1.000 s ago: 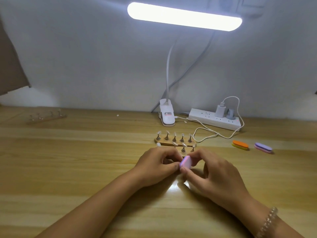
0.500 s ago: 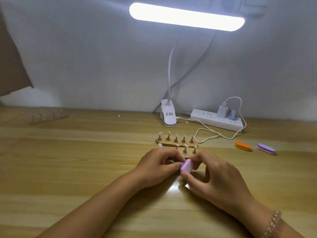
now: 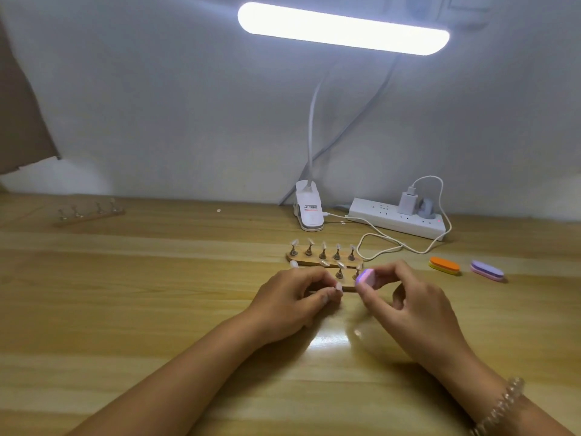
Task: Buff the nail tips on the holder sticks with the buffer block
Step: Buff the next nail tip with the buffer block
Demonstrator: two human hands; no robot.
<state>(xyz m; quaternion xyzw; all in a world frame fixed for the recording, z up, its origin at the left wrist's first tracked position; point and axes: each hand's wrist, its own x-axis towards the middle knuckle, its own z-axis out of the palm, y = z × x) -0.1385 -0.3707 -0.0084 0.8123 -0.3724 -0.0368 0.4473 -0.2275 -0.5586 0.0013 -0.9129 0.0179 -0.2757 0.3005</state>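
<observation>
2 hands meet low over the wooden table (image 3: 125, 309). The left hand (image 3: 292, 298) has its fingers curled and pinches 1 small pale nail tip (image 3: 338, 287) at its fingertips. The stick under that tip is hidden by the fingers. The right hand (image 3: 412, 309) pinches 1 pink buffer block (image 3: 366, 276) between its thumb and fingers. The block is just beside the nail tip, with a little gap between them.

Just behind the hands lie 2 wooden stands. The far stand (image 3: 301, 261) has 5 sticks in a row, each with a pale tip on top. The near stand (image 3: 347, 287) is partly hidden by the hands, and 2 sticks show on it. 1 more stand, the left stand (image 3: 91, 217), lies well apart by the wall with 4 sticks.

To the right lie 2 more blocks, 1 orange block (image 3: 445, 265) and 1 purple block (image 3: 487, 270), near each other but not touching. 1 white lamp (image 3: 342, 28) shines above, and its clip (image 3: 309, 212) sits by the wall. Next to the clip is 1 white power strip (image 3: 393, 220) with 1 white cable (image 3: 386, 243). 1 bead bracelet (image 3: 500, 407) is on the right wrist.
</observation>
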